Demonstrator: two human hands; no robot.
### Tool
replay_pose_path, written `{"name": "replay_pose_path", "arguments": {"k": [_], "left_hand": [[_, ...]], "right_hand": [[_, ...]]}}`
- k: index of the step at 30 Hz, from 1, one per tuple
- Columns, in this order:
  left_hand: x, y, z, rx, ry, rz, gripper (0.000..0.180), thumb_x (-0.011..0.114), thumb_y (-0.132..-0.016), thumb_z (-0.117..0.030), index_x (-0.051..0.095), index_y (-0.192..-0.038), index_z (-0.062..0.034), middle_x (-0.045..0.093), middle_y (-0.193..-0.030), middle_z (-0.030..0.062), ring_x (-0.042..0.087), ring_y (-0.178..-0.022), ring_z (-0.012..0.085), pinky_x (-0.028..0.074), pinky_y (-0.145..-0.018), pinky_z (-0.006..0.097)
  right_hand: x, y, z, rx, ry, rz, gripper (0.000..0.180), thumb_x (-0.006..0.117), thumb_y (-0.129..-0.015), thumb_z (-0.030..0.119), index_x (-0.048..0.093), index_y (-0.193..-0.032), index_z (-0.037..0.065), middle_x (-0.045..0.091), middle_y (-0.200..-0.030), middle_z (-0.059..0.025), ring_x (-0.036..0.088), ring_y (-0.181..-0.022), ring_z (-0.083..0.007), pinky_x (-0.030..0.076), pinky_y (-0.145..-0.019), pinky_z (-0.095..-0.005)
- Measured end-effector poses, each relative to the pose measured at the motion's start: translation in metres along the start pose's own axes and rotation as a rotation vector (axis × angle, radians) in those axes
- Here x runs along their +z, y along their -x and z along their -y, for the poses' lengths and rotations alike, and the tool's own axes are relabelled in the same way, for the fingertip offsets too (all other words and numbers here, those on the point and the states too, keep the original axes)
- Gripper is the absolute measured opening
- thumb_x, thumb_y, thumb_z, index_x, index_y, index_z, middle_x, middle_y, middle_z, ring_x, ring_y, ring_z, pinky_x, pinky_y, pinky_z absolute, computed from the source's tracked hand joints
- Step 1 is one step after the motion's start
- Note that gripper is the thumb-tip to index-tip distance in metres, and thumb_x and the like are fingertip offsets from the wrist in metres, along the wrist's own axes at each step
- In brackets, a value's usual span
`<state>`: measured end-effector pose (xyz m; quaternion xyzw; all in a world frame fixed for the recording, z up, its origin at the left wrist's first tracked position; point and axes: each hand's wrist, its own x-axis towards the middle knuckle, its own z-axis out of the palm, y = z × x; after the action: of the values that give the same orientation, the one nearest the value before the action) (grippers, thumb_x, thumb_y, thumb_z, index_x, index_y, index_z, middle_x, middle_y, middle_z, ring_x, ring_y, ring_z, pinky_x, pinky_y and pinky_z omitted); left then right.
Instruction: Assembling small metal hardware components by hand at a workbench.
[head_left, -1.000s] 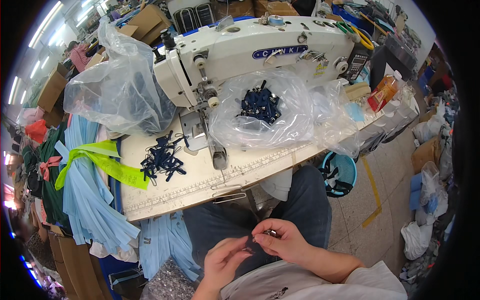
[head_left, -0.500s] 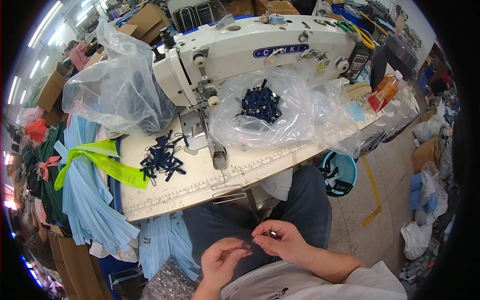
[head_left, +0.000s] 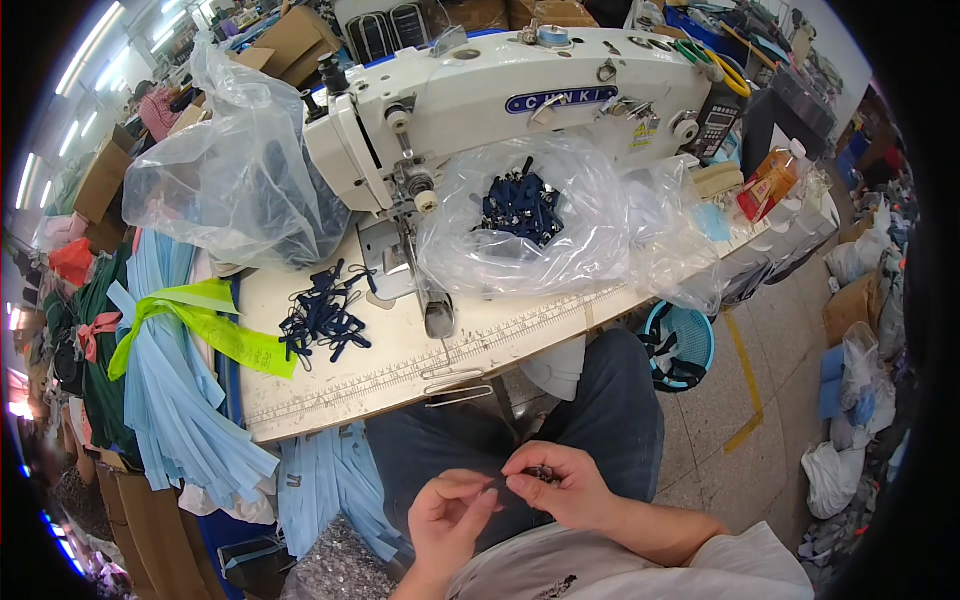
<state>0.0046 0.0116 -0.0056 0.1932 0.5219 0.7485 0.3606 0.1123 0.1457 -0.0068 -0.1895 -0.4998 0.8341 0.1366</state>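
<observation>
Gripping small metallic pieces (head_left: 541, 472) in curled right hand (head_left: 573, 490), over lap (head_left: 608, 425) off front edge of bench (head_left: 400, 328), likely for close fingertip work. Nearly pinching with left hand (head_left: 452, 510); can't tell if on anything. For easy reach, probably: navy loops (head_left: 325, 315) near bench's front-left corner.

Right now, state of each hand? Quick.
Left hand: partly curled; whether its grip is open or closed on something can't be told.
Right hand: closed, holding small dark, shiny pieces.
</observation>
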Motion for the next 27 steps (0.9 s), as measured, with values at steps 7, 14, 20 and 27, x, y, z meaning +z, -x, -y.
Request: {"name": "replay_pose_path", "arguments": {"k": [7,14,20,27], "left_hand": [[-0.003,-0.002,-0.003,-0.066,0.026,0.008,0.017,0.060,-0.081,0.014,0.058,-0.092,0.0015,0.057,-0.095,0.0130,0.061,-0.079,0.0191,0.057,-0.068,0.030],[-0.002,-0.003,-0.009,-0.167,0.049,0.020,0.014,0.059,-0.084,0.012,0.059,-0.095,0.0026,0.058,-0.093,0.0121,0.062,-0.075,0.0194,0.055,-0.067,0.030],[0.001,-0.005,-0.011,-0.263,0.007,-0.044,0.022,0.061,-0.084,0.010,0.063,-0.104,0.0031,0.061,-0.092,0.0111,0.062,-0.078,0.0165,0.053,-0.070,0.026],[-0.005,-0.005,-0.011,-0.176,-0.097,0.026,0.021,0.065,-0.078,0.015,0.067,-0.096,0.0040,0.060,-0.091,0.0074,0.059,-0.082,0.0119,0.047,-0.071,0.021]], "right_hand": [[-0.001,-0.002,-0.002,-0.169,0.182,-0.034,0.015,0.065,-0.088,0.003,0.062,-0.103,0.001,0.058,-0.091,-0.0004,0.052,-0.074,-0.0029,0.041,-0.062,-0.0169],[-0.002,-0.003,-0.004,-0.059,0.083,-0.032,0.015,0.066,-0.086,0.001,0.063,-0.100,0.001,0.058,-0.091,-0.0008,0.052,-0.074,-0.0032,0.041,-0.063,-0.0171],[-0.003,-0.004,-0.007,-0.179,0.198,-0.034,0.015,0.066,-0.087,0.002,0.063,-0.101,0.001,0.058,-0.092,-0.0002,0.052,-0.074,-0.0029,0.041,-0.063,-0.0171],[-0.003,-0.004,-0.007,-0.150,0.132,-0.041,0.015,0.065,-0.087,0.003,0.063,-0.102,0.002,0.058,-0.091,-0.0002,0.052,-0.075,-0.0029,0.041,-0.064,-0.0171]]}}
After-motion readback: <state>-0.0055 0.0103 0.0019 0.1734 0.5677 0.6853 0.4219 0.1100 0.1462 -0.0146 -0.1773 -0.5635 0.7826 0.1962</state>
